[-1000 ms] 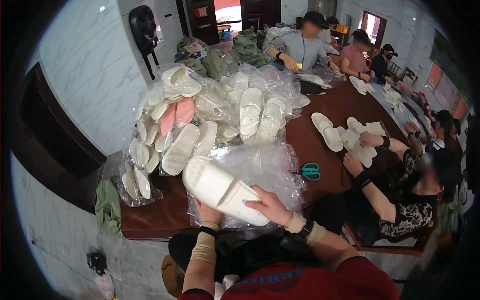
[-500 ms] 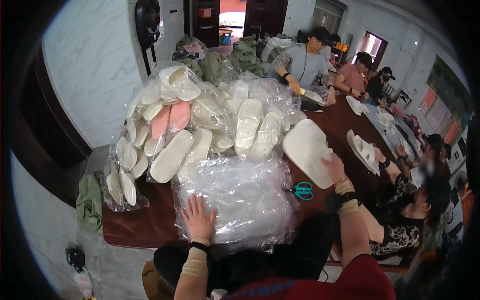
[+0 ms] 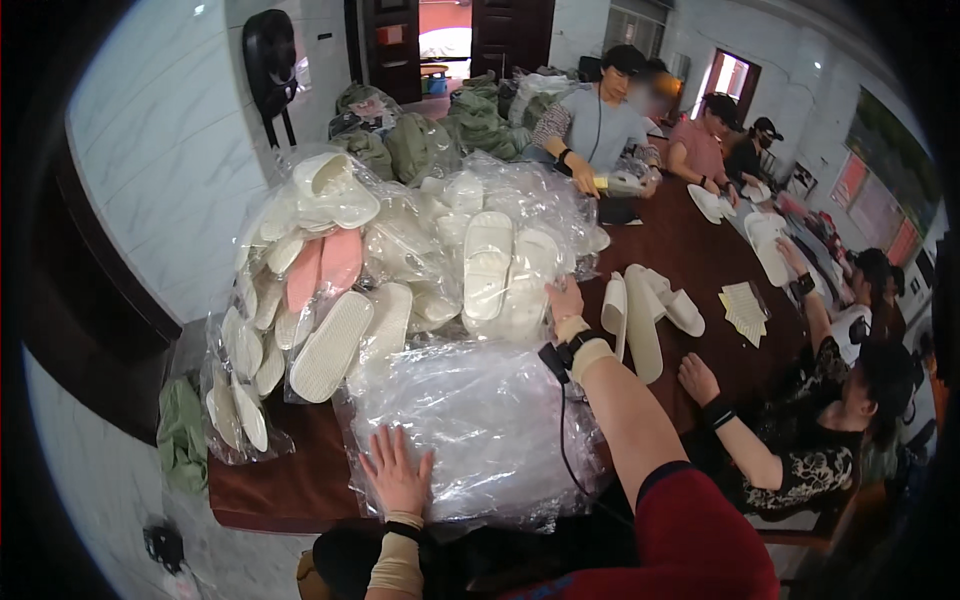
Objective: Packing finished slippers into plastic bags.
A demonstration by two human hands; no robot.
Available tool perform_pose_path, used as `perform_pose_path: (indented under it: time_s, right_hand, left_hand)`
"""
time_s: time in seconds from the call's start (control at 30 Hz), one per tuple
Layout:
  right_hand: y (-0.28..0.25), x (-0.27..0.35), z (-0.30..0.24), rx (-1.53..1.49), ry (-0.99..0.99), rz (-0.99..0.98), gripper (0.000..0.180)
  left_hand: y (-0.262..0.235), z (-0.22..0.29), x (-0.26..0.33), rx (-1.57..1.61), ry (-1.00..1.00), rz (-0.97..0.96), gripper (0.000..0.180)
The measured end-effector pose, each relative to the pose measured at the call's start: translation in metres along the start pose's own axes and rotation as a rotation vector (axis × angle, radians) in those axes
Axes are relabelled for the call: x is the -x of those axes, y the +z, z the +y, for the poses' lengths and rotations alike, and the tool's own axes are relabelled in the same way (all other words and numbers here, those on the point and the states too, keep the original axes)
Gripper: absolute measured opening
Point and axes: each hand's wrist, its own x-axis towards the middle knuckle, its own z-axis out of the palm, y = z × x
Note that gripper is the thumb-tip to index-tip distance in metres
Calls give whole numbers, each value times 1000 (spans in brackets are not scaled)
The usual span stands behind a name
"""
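My left hand (image 3: 398, 478) lies flat with fingers spread on the near left part of a stack of clear plastic bags (image 3: 475, 425). My right hand (image 3: 566, 306) is at the right edge of a pair of bagged white slippers (image 3: 488, 265) in the pile. Its fingers are bent and partly out of sight, so I cannot tell whether they grip the bag. Just right of my right forearm, loose white slippers (image 3: 645, 335) rest on the brown table (image 3: 690, 245), some on edge. A black wrist strap with a cable is on my right wrist.
Bagged white slippers (image 3: 330, 345) and a pink pair (image 3: 325, 268) heap up at the left. Yellow and white paper slips (image 3: 743, 312) lie at the right. A co-worker's hand (image 3: 698, 380) is on the table nearby; several other people work farther along. Green sacks (image 3: 420, 145) are piled behind.
My right hand has let go of the white slippers and moved left to the bagged pile. The scissors are now hidden. The near co-worker's white slipper has moved farther off; paper slips show.
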Motion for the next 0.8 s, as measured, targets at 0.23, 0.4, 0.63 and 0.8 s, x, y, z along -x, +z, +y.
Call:
perform_pose_path:
  time_s: [0.23,0.4,0.63,0.8]
  right_hand:
    - [-18,-16,-139,45,-411,45,24]
    - [-104,-7,-247,47,-632,-85,20]
    - [-110,61,-296,-341,-249,-629,17]
    - [-55,104,-179,43,-275,-825,30]
  left_hand:
    - [-6,-14,11,-16,-32,12,76]
    - [-2,-9,11,27,7,47,75]
    - [-1,-26,24,18,-18,60,76]
    - [11,-27,24,-4,53,46,66]
